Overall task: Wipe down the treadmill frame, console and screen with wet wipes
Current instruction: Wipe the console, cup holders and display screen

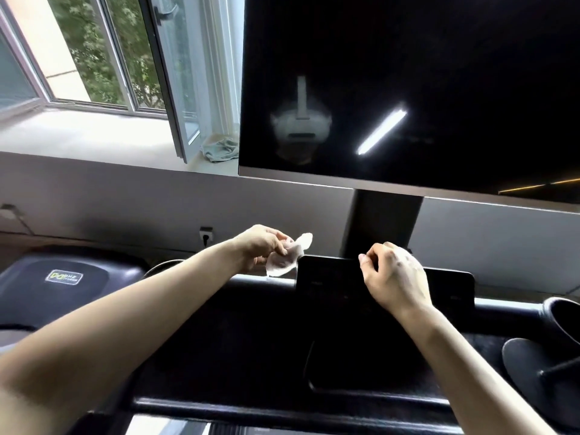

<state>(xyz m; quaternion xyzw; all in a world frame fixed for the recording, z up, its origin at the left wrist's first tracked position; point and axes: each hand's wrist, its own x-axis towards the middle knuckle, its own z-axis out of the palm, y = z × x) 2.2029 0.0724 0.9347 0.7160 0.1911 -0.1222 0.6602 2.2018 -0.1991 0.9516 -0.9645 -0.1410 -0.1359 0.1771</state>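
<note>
The black console [251, 340] is lying nearest, spreading across the lower view, and both bare forearms are reaching over it from its near edge. At the console's right end a round black disc [530, 368] is sitting, with a cup holder [565, 318] opening just behind it. Over the console's far edge, left of centre, the left hand [260, 246] is pinching a crumpled white wet wipe [287, 259], which is hanging from the fingers just above the console's rim. Right of the console's centre, the right hand [392, 277] is hovering with its fingers curled in and thumb tip meeting forefinger, in front of a small dark panel [329, 287] standing on the console's far edge; whether it is touching that panel cannot be told. Behind the console a dark post [383, 224] is rising to the large black screen [408, 89], which is reflecting a strip light. Left of the console, a neighbouring machine's cover [62, 277] is showing a logo. Beyond the console, a wall socket [206, 235] is sitting low on the wall, a pale cloth [219, 149] is lying on the sill, and a window [110, 58] is standing open.
</note>
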